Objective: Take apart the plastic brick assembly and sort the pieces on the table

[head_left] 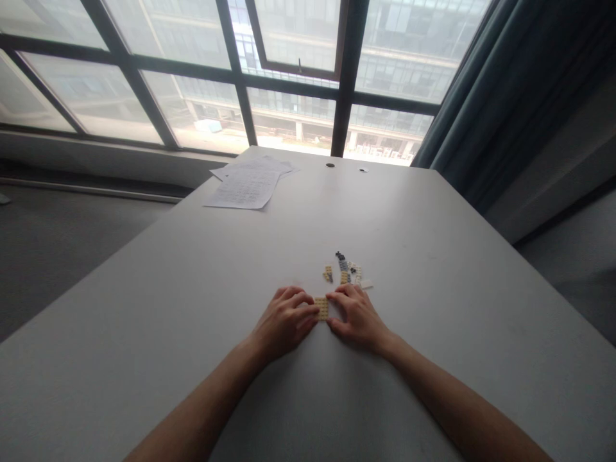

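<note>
A small tan studded building-block plate lies between my hands on the white table. My left hand grips its left edge, the fingers curled and partly covering it. From the other side, my right hand holds the right edge, its thumb at the near corner and a fingertip at the far one. Just beyond my right hand is a loose cluster of grey building bricks, with black, tan and white pieces among them. A few tan pieces sit slightly left of that cluster.
Printed paper sheets overlap near the table's far left corner. Two round cable holes are by the far edge. Behind the table stands a dark-framed window, and a blue-grey curtain hangs at the right.
</note>
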The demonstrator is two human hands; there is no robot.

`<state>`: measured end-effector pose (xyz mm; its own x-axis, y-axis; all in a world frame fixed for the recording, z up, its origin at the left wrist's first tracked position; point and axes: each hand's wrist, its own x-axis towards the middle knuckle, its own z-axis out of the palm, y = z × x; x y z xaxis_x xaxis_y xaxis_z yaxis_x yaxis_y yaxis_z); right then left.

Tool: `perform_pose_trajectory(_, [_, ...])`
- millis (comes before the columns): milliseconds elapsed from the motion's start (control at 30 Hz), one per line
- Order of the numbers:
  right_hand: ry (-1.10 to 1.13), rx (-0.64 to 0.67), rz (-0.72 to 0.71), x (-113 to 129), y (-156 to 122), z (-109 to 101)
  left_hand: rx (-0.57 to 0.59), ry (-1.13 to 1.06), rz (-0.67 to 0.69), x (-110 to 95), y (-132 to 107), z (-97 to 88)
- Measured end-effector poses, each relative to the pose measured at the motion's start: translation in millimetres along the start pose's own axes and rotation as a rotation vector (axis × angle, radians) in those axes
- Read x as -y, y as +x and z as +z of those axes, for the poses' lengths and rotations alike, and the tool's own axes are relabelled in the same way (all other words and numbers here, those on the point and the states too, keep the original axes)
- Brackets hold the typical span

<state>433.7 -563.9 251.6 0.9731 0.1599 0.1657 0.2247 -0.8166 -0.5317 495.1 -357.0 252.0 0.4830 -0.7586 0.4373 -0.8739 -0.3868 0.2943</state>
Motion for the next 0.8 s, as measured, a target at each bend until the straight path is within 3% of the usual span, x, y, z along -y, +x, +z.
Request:
perform_pose_trajectory(167, [0.043, -0.061, 0.002, -5.7, 7.7, -6.1, -0.036, -0.001, -0.015, 2.0, -1.0, 1.3])
perform_pose_trajectory(333, [-0.056, -0.162, 0.098, -22.4, 34.5, -21.5, -0.084, 0.011, -0.021, 3.2, -1.2, 2.0])
perform_pose_trajectory(433, [-0.121, -0.123, 0.136, -30.0, 53.6, -26.0, -0.103, 0.008, -0.027, 3.7, -1.4, 2.7])
perform_pose_trajectory(567, [-0.203, -0.028, 0.074, -29.0, 74.1, -23.8, -0.113, 0.009, -0.030, 4.1, -1.6, 2.8])
perform_pose_trajectory(800, [-0.301, 0.071, 0.036, -20.3, 88.4, -20.2, -0.128, -0.003, -0.020, 4.6, -2.0, 3.4])
